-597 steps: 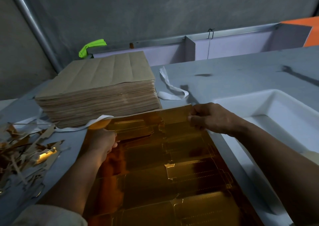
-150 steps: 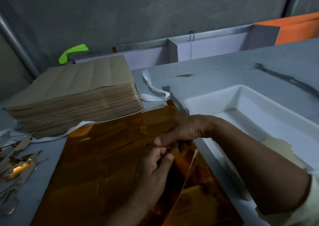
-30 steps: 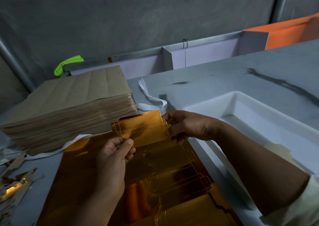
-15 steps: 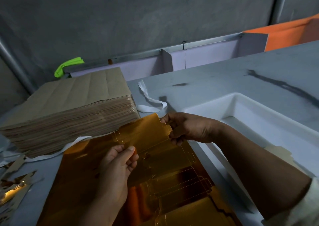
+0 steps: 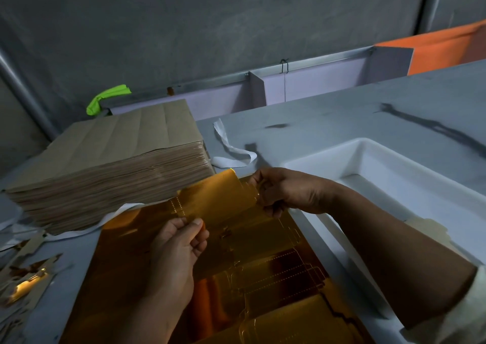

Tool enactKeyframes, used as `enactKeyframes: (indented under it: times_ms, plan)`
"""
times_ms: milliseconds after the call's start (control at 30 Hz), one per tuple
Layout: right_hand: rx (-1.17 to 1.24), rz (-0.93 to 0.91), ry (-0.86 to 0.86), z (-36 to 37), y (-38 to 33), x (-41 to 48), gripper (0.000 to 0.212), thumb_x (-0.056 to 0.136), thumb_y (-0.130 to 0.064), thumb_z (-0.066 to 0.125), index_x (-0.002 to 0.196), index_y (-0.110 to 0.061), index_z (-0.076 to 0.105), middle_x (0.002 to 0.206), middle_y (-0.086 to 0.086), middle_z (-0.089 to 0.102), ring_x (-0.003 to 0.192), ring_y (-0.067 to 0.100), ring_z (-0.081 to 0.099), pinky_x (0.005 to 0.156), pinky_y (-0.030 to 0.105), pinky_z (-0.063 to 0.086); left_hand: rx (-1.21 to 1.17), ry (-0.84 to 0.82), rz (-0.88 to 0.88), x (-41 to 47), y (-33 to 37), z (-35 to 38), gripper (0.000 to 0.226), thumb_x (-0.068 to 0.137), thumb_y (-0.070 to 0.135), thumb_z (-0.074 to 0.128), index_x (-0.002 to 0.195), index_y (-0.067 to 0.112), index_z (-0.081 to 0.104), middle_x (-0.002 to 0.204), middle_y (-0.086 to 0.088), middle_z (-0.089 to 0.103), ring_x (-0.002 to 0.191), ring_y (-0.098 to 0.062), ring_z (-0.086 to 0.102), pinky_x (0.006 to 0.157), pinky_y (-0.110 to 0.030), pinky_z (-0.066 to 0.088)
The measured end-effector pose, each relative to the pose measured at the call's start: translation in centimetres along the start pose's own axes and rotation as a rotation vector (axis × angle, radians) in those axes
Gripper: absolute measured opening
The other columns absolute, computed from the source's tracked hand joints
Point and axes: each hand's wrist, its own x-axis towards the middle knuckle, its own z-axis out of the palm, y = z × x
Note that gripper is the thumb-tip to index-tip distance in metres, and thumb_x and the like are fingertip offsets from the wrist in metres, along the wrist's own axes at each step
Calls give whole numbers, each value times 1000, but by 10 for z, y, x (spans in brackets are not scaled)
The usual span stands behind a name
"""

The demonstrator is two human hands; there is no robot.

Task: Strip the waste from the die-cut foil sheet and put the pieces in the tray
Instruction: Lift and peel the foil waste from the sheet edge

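The left hand (image 5: 181, 241) pinches the near left edge of a gold cut piece (image 5: 218, 199) between thumb and fingers. The right hand (image 5: 286, 191) pinches its right end, so the piece is raised over the far end of the foil sheet (image 5: 263, 278), which lies flat on the worktop (image 5: 328, 123). The white tray (image 5: 315, 161) sits just right of the sheet, and a brown stack (image 5: 118, 154) stands beyond it to the left.

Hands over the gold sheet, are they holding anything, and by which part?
Yes, one gold die-cut piece. The left hand pinches its near left edge; the right hand pinches its tabbed right end.
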Motion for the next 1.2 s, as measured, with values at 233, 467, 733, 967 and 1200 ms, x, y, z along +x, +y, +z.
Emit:
enactKeyframes:
  times_ms: [233,467,733,967,1200]
  plan:
    - [19,18,5,1,0,1,35,92,0,56,123,-15,51,99,13,58,75,22,61,63,28,53,-34,164,15,25,25,-40,15,93,7,59,100,21,62,93,-3,65,85,-14,63,70,-29,48]
    - [7,21,9,3,-1,0,34,93,-5,59,124,-17,51,98,10,59,76,21,61,62,26,53,-3,252,-44,45,18,-68,30,93,7,60,121,17,57,98,-4,65,88,-14,63,73,-29,49]
    - [-3,28,6,3,-1,0,34,94,-7,59,125,-18,51,98,9,59,76,19,62,61,25,52,215,229,-107,60,2,-68,36,94,8,59,130,12,52,105,-9,62,91,-18,62,82,-36,49]
    - [-21,24,-1,3,-1,0,35,94,-10,60,127,-18,51,97,7,59,78,20,62,64,26,53,643,234,-108,71,-4,-72,35,91,20,65,122,7,55,100,-14,59,82,-25,57,76,-46,52]
    - [-19,27,-8,3,-1,1,34,94,-13,61,126,-19,51,99,7,59,79,21,62,65,28,52,1146,271,124,68,-5,-72,92,70,46,83,145,23,33,147,-12,24,128,-38,40,87,-50,47]
